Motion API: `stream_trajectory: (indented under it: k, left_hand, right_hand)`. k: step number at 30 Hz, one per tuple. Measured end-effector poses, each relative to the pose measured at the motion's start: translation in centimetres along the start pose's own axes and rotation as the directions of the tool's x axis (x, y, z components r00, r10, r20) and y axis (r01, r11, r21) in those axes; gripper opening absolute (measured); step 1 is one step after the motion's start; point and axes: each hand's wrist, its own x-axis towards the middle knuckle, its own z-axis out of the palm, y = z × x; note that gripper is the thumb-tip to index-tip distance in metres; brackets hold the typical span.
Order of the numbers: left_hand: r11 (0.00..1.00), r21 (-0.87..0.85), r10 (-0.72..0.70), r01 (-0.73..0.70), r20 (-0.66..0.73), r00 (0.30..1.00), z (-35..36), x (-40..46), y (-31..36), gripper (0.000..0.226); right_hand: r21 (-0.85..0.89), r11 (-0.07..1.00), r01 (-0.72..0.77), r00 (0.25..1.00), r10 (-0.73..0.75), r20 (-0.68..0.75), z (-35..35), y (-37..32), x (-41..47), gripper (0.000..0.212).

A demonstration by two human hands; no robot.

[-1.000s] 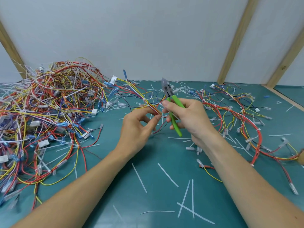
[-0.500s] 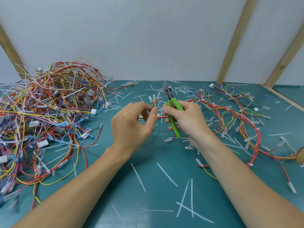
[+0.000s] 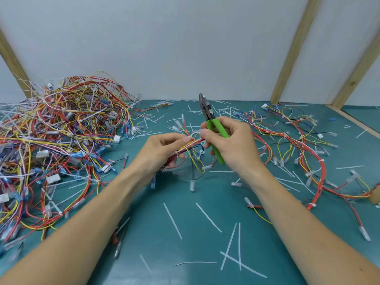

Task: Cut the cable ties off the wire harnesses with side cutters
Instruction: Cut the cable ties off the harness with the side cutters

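Both thumbs and forefingers pinch a thin red-and-yellow wire harness (image 3: 192,144) between them, held just above the teal mat (image 3: 185,202). Right hand (image 3: 232,145) also grips green-handled side cutters (image 3: 213,128), jaws up; left hand (image 3: 164,150) clenched on the bundle.
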Motion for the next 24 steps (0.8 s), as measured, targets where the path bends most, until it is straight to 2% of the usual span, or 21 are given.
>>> stream_trajectory:
  k: [2, 5, 7, 10, 13, 15, 16, 18, 20, 22, 24]
  left_hand:
    - [0.997, -0.067, -0.019, 0.022, 0.04, 0.999, -0.2, 0.1, 0.0, 0.03]
    - [0.986, -0.161, -0.018, 0.036, 0.114, 0.993, -0.2, 0.0, 0.0, 0.018]
    - [0.983, -0.184, -0.01, 0.029, 0.1, 0.995, 0.0, 0.0, 0.0, 0.013]
    - [0.986, -0.165, 0.005, -0.008, -0.018, 1.0, 0.5, 0.0, -0.1, 0.014]
    - [0.982, -0.172, 0.038, -0.076, -0.215, 0.976, 0.9, 0.2, -0.4, 0.014]
    - [0.979, -0.158, 0.075, -0.131, -0.318, 0.945, 1.1, 0.3, -0.6, 0.014]
    - [0.977, -0.148, 0.095, -0.154, -0.345, 0.934, 1.2, 0.3, -0.6, 0.013]
    - [0.975, -0.114, 0.136, -0.189, -0.363, 0.922, 1.4, 0.2, -0.7, 0.014]
    - [0.974, -0.079, 0.172, -0.212, -0.35, 0.921, 1.5, 0.1, -0.8, 0.014]
    - [0.97, -0.059, 0.202, -0.235, -0.333, 0.921, 1.5, 0.1, -1.0, 0.014]
    - [0.972, -0.046, 0.203, -0.232, -0.338, 0.919, 1.6, 0.1, -1.0, 0.013]
  right_hand:
    - [0.066, 0.998, -0.018, 1.0, 0.016, 0.018, 0.0, -0.2, 0.1, 0.012]
    - [0.121, 0.992, -0.035, 0.999, 0.032, 0.021, 0.0, -0.2, 0.2, 0.01]
    - [0.118, 0.992, -0.04, 0.999, 0.038, 0.018, 0.0, -0.1, 0.2, 0.009]
    - [0.122, 0.993, -0.008, 0.999, 0.013, -0.039, 0.0, -0.3, 0.0, 0.004]
    - [0.133, 0.99, 0.042, 0.985, -0.018, -0.172, -0.5, -1.0, 0.1, 0.026]
    - [0.113, 0.992, 0.054, 0.984, -0.033, -0.178, -1.1, -1.5, 0.2, 0.036]
    - [0.062, 0.996, 0.066, 0.986, -0.056, -0.158, -1.3, -1.6, 0.2, 0.037]
    - [-0.163, 0.979, 0.12, 0.985, -0.137, -0.1, -1.5, -1.3, 0.1, 0.035]
    - [-0.395, 0.906, 0.154, 0.984, -0.179, -0.026, -1.3, -0.9, -0.2, 0.034]
    - [-0.515, 0.843, 0.158, 0.985, -0.17, 0.024, -1.1, -0.5, -0.3, 0.033]
    - [-0.564, 0.812, 0.153, 0.986, -0.16, 0.037, -1.1, -0.3, -0.3, 0.032]
